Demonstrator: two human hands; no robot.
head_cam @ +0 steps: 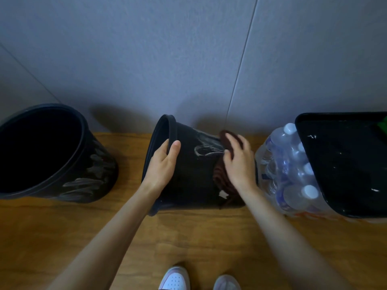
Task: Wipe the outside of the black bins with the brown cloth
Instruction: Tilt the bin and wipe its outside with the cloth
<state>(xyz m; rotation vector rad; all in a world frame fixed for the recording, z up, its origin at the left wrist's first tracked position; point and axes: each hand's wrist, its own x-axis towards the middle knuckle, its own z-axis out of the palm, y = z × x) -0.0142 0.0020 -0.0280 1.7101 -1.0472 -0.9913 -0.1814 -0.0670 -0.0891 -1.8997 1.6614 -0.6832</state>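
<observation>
Black scuffed bin (192, 174) tipped; left hand (162, 162) grips rim (172, 127); right hand (238, 164), fingers (232, 143) flat, presses brown cloth (219, 177).

Bare forearms (117, 227) — white, pink-edged sneakers (174, 279)

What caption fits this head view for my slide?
Left hand grips the rim of a tipped black bin while the right hand presses a brown cloth against its side.

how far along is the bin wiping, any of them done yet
Nothing looks finished. In hand: the left hand grips the rim of the tipped middle bin while the right hand presses the brown cloth near its base; pale smears show on its wall. Still to do: the left bin, streaked grey, and the right bin, speckled white.
</observation>
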